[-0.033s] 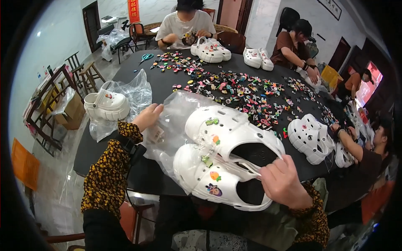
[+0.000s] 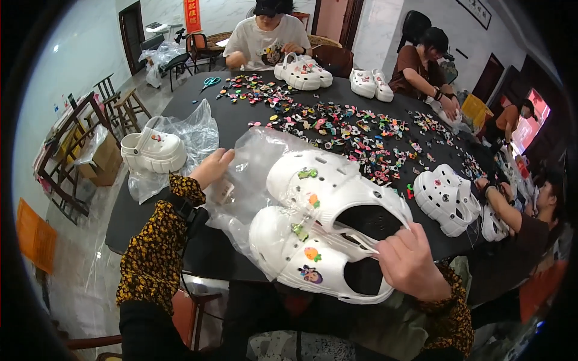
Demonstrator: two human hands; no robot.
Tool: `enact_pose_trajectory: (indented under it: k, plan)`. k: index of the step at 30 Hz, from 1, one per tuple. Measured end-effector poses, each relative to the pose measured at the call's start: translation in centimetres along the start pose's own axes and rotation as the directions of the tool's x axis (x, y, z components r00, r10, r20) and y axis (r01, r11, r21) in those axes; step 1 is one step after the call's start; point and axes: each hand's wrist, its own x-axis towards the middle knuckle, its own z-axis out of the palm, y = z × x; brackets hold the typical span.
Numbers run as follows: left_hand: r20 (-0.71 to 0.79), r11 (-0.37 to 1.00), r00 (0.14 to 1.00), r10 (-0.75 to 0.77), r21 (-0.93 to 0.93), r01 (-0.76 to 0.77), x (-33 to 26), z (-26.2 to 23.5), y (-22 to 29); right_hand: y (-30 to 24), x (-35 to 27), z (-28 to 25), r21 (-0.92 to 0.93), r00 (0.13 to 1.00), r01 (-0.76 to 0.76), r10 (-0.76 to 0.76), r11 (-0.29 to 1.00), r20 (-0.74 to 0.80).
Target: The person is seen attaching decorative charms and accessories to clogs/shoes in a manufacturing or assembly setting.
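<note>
White clog pair (image 2: 325, 234) mid-frame in right hand (image 2: 412, 262) grip by the heel straps, left hand (image 2: 211, 168) pinching clear plastic bag (image 2: 253, 174) on black tabletop (image 2: 241, 120).

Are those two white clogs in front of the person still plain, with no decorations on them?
No: both white clogs carry small coloured charms pushed into their tops.

A dark table (image 2: 241, 120) carries a pair of white clogs (image 2: 331, 228) at the right hand's fingertips (image 2: 391, 240), a clear plastic bag (image 2: 253, 174) under the left fingers (image 2: 220, 159), scattered colourful charms (image 2: 349, 132) beyond them, and scissors (image 2: 211, 81) farthest off.
</note>
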Motion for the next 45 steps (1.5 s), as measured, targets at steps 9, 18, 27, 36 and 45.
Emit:
enact_pose_trajectory:
  k: [9,18,27,36,45]
  plan:
    - [0.143,0.840,0.964,-0.223,-0.474,0.265,-2.1,-1.7,3.5,0.6,-0.7,-1.6,-0.045,1.000,0.002,-0.003,0.999,-0.023]
    - [-0.215,0.840,0.955,-0.204,-0.539,0.058,-1.0,-4.6,2.2,2.0,-2.5,1.4,-0.021,0.990,-0.008,0.011,1.000,0.141]
    - [-0.292,0.823,0.929,-0.227,-0.567,0.023,-0.4,-6.2,-1.8,2.3,-2.5,2.2,0.086,0.987,-0.059,0.045,0.995,0.152]
    - [-0.524,0.853,0.799,-0.295,-0.522,-0.027,-1.6,-11.8,-10.3,2.2,-3.6,0.1,0.060,0.983,-0.097,0.086,0.994,0.161]
    - [-0.438,0.813,0.811,-0.387,-0.578,0.076,-2.2,-17.2,-13.0,3.1,-5.0,-0.3,0.173,0.902,-0.431,0.422,0.886,0.090]
